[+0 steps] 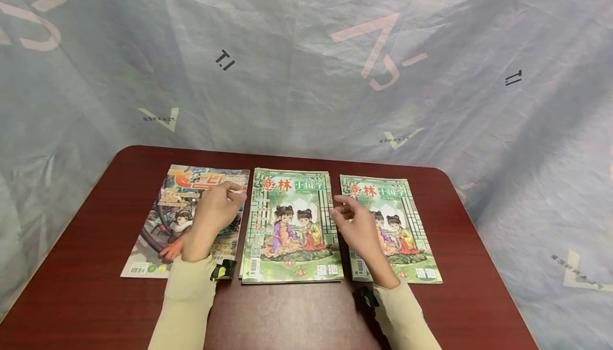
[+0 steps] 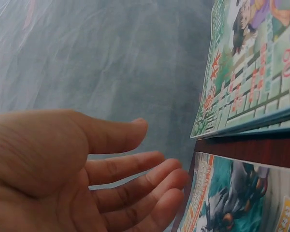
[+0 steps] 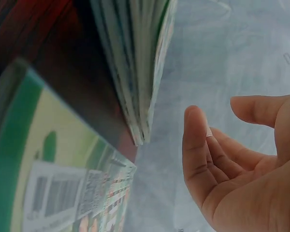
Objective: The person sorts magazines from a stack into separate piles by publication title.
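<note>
Three lots of magazines lie side by side. My left hand hovers over the left one, a dark-toned magazine with orange lettering. In the left wrist view its fingers are loosely bent, thumb apart, with nothing held. Between the hands is a stack of green magazines with two cartoon figures on the cover; its layered page edges show in the right wrist view. My right hand hangs over the inner edge of another green magazine, bearing the same cover. Its fingers curve loosely and hold nothing.
Everything lies on a dark red table with rounded back corners. Grey printed fabric hangs behind the table and along its sides. Small black devices are strapped at both wrists.
</note>
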`<state>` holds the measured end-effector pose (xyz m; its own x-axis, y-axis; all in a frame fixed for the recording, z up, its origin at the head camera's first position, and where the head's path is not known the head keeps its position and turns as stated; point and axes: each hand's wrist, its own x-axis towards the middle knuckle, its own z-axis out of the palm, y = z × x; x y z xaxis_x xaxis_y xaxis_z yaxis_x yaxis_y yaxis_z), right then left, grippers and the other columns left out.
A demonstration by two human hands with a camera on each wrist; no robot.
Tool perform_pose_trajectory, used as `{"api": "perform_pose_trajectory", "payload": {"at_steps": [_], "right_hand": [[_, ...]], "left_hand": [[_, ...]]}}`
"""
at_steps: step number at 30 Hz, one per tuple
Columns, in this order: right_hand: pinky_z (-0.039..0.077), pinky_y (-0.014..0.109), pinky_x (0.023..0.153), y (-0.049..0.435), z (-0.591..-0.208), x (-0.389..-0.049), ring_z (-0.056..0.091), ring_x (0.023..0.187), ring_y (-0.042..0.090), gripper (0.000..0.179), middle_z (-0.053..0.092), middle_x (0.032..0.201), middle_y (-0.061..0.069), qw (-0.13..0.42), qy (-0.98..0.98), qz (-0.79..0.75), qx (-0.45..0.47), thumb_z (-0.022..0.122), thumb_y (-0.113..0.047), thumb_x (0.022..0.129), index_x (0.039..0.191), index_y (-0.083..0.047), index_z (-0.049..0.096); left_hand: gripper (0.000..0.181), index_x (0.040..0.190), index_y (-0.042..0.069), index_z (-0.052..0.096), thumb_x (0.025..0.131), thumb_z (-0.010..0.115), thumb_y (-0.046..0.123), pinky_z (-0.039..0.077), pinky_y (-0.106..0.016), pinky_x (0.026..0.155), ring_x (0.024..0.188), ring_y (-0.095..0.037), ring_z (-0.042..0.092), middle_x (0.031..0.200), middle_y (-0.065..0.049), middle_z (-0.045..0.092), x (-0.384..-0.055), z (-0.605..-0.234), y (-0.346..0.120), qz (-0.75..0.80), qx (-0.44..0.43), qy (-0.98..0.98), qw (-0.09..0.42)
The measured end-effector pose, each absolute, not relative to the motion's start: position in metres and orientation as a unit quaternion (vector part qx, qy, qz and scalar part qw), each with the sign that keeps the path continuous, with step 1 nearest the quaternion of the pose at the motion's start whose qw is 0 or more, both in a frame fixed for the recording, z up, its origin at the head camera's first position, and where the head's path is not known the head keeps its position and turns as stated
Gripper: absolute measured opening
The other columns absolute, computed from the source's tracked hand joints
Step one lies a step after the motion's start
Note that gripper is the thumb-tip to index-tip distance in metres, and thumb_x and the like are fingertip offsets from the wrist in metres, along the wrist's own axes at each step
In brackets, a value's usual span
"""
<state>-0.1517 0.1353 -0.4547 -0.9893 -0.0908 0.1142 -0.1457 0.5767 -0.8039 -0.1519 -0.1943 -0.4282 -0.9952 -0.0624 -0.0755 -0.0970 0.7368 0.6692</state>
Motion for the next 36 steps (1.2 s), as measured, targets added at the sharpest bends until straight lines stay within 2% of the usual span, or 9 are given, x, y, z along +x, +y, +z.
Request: {"api": "perform_pose_trajectory", "payload": {"at_steps": [6,13,21,23,24,28,30,34,36], "right_hand": [[0.055,0.034,0.069,0.14,-0.46,-0.155,0.073,0.088,0.027,0.042,0.077,0.1,0.011,0.018,-0.894,0.446,0.052,0.077,-0.01,0.104,0.144,0.002,0.07],[0.048,0.03,0.064,0.141,-0.465,-0.159,0.068,0.079,0.019,0.044,0.074,0.093,0.009,-0.025,-0.908,0.415,0.046,0.077,-0.012,0.104,0.145,0.005,0.069],[0.045,0.033,0.067,0.141,-0.471,-0.158,0.057,0.073,0.016,0.053,0.069,0.092,0.006,-0.056,-0.919,0.387,0.048,0.08,-0.014,0.103,0.148,0.008,0.065],[0.043,0.034,0.065,0.141,-0.472,-0.158,0.055,0.07,0.016,0.057,0.069,0.094,0.006,-0.067,-0.922,0.38,0.043,0.081,-0.015,0.102,0.151,0.008,0.063],[0.043,0.034,0.065,0.141,-0.472,-0.159,0.054,0.069,0.016,0.059,0.069,0.094,0.007,-0.071,-0.923,0.377,0.041,0.082,-0.016,0.102,0.151,0.009,0.062],[0.042,0.033,0.063,0.142,-0.473,-0.159,0.052,0.066,0.015,0.064,0.071,0.095,0.008,-0.085,-0.927,0.363,0.043,0.082,-0.018,0.102,0.153,0.012,0.058],[0.044,0.033,0.063,0.142,-0.472,-0.158,0.054,0.065,0.015,0.062,0.073,0.094,0.007,-0.091,-0.929,0.355,0.046,0.081,-0.02,0.103,0.152,0.012,0.059],[0.045,0.032,0.059,0.141,-0.472,-0.157,0.056,0.059,0.014,0.059,0.073,0.088,0.006,-0.111,-0.926,0.359,0.046,0.079,-0.022,0.105,0.151,0.011,0.061],[0.043,0.032,0.057,0.141,-0.472,-0.156,0.054,0.056,0.015,0.058,0.071,0.085,0.006,-0.117,-0.923,0.364,0.045,0.079,-0.022,0.105,0.15,0.011,0.062]], "left_hand": [[0.042,0.144,-0.006,0.068,0.113,0.066,0.022,0.059,-0.057,0.086,0.102,-0.043,0.074,0.125,-0.028,0.075,-0.154,-0.431,-0.194,0.365,-0.044,0.93,0.03],[0.046,0.148,-0.008,0.063,0.114,0.065,0.022,0.058,-0.058,0.091,0.105,-0.043,0.073,0.124,-0.028,0.075,-0.156,-0.432,-0.193,0.364,-0.044,0.927,0.082],[0.046,0.148,-0.009,0.063,0.113,0.065,0.02,0.059,-0.056,0.092,0.114,-0.044,0.071,0.131,-0.029,0.072,-0.156,-0.439,-0.191,0.359,-0.033,0.926,0.115],[0.046,0.148,-0.009,0.063,0.113,0.066,0.02,0.058,-0.05,0.084,0.101,-0.039,0.072,0.124,-0.026,0.073,-0.156,-0.439,-0.191,0.362,-0.034,0.924,0.119],[0.046,0.149,-0.01,0.063,0.113,0.066,0.02,0.056,-0.046,0.078,0.089,-0.034,0.07,0.113,-0.023,0.074,-0.157,-0.439,-0.191,0.364,-0.033,0.923,0.121],[0.049,0.152,-0.012,0.059,0.113,0.065,0.018,0.043,-0.037,0.068,0.07,-0.02,0.057,0.092,-0.011,0.067,-0.156,-0.44,-0.19,0.37,-0.027,0.918,0.137],[0.051,0.153,-0.014,0.056,0.114,0.064,0.017,0.047,-0.036,0.068,0.07,-0.019,0.063,0.089,-0.009,0.065,-0.156,-0.441,-0.19,0.374,-0.023,0.915,0.147],[0.053,0.154,-0.017,0.053,0.114,0.064,0.016,0.057,-0.038,0.07,0.078,-0.025,0.076,0.099,-0.014,0.07,-0.155,-0.44,-0.187,0.389,-0.02,0.907,0.158],[0.053,0.154,-0.017,0.053,0.114,0.064,0.016,0.06,-0.039,0.072,0.079,-0.026,0.077,0.107,-0.018,0.072,-0.155,-0.44,-0.186,0.393,-0.023,0.905,0.159]]}}
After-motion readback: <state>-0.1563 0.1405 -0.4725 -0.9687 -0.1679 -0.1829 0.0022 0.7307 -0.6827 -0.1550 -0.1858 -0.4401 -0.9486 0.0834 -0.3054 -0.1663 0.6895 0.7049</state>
